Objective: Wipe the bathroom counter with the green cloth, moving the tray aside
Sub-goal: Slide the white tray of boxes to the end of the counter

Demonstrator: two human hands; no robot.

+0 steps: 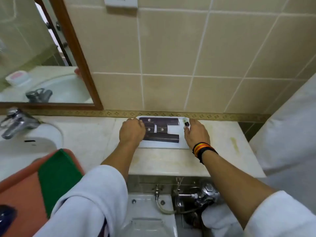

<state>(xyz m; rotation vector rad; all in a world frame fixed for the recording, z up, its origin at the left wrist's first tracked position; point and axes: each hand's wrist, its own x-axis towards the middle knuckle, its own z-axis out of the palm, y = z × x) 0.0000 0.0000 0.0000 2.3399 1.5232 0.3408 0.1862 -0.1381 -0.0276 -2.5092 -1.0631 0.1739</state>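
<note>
A white tray [163, 144] with several dark boxes and a small bottle sits on the pale marble counter [222, 146] against the tiled wall. My left hand [131, 132] is curled over the tray's left edge. My right hand [196, 134], with striped bands on its wrist, lies along the tray's right edge, fingers extended. The green cloth [59, 177] hangs folded over my left forearm, on top of an orange cloth [22, 194], at the lower left.
A white sink [25, 147] with a chrome tap [17, 122] lies to the left, under a wood-framed mirror [42, 57]. A toilet with flush pipes [196, 197] stands below the counter's front edge. White towelling [290, 125] hangs at the right.
</note>
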